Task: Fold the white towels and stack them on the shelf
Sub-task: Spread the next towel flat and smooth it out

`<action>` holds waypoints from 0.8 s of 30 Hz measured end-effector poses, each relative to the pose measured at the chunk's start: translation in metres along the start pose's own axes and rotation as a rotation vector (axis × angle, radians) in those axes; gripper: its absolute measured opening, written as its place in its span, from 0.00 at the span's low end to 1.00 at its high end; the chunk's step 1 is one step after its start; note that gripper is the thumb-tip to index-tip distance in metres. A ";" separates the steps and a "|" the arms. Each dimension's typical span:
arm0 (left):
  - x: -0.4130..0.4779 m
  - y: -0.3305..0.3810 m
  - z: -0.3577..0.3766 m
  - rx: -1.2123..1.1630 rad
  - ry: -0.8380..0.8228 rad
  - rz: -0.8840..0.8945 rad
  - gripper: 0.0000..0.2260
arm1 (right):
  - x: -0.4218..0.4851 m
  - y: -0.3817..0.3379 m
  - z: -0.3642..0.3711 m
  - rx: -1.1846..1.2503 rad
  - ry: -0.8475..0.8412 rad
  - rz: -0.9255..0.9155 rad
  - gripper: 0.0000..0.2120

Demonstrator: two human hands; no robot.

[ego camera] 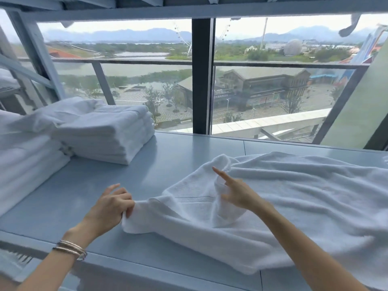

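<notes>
Pinching the left end of the unfolded white towel [294,206], the left hand [111,206] is curling its thumb and fingers tightly round a bunched corner of the cloth, close to the near edge of the surface [178,148] and about midway along it. Thin metal bangles [71,249] are circling the left wrist.

The right hand [237,192] is reaching over the towel just beyond that corner, with its index finger sticking straight out toward the far edge. Its other fingers are disappearing into a raised fold of cloth, so I cannot tell whether it is gripping the towel or only touching it.

The towel itself is lying rumpled across the right half of the surface. It is stretching from the middle toward the right edge, and its near side is drooping over the near edge.

Two piles of folded white towels are sitting in the far left corner, well apart from the loose one. The squarer stack [105,133] is standing nearer the far edge. The longer stack [27,160] is lying against the left edge and touching the first, and another towel is slumping loosely across the tops of both.

Beyond the far edge a window [273,91] is showing buildings, water and hills. An upper shelf [126,12] is crossing the top of the view.
</notes>
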State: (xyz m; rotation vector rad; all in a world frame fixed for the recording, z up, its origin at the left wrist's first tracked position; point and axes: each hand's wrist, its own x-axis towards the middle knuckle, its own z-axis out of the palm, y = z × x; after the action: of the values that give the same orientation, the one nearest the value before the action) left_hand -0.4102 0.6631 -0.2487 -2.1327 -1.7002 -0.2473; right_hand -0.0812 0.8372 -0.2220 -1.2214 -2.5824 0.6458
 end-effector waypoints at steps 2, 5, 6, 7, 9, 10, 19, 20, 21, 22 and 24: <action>-0.015 -0.007 -0.005 -0.036 -0.102 -0.044 0.13 | 0.013 -0.008 -0.011 0.136 -0.012 0.031 0.30; -0.034 -0.016 -0.009 -0.038 -0.236 -0.054 0.19 | 0.037 -0.031 -0.029 0.482 0.030 0.080 0.22; -0.038 -0.017 -0.013 -0.031 -0.280 -0.025 0.19 | 0.046 -0.041 -0.034 0.623 0.050 0.095 0.20; -0.041 -0.019 -0.016 -0.052 -0.331 -0.006 0.18 | 0.057 -0.052 -0.037 0.756 0.069 0.112 0.19; -0.043 -0.023 -0.028 -0.140 -0.420 -0.006 0.14 | 0.082 -0.071 -0.040 0.965 0.099 0.129 0.24; -0.043 -0.026 -0.035 -0.191 -0.505 -0.028 0.14 | 0.094 -0.080 -0.040 1.016 0.100 0.115 0.28; 0.009 -0.011 -0.018 -0.578 -0.137 -0.172 0.17 | 0.117 -0.090 0.019 0.293 0.006 -0.012 0.26; 0.019 -0.005 -0.008 -0.583 -0.138 -0.175 0.18 | 0.112 -0.085 0.029 0.217 -0.024 0.001 0.24; 0.028 0.001 0.002 -0.576 -0.186 -0.187 0.21 | 0.107 -0.082 0.038 0.136 -0.049 0.006 0.23; 0.038 0.007 0.011 -0.550 -0.255 -0.198 0.27 | 0.101 -0.077 0.045 0.072 -0.069 0.017 0.22; 0.052 0.014 0.029 -0.445 -0.367 -0.197 0.40 | 0.088 -0.068 0.058 -0.008 -0.074 0.054 0.23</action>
State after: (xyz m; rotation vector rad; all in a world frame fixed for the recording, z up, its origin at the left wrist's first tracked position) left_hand -0.3867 0.7194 -0.2584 -2.4383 -2.2458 -0.3329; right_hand -0.2047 0.8500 -0.2402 -1.2968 -2.6221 0.7055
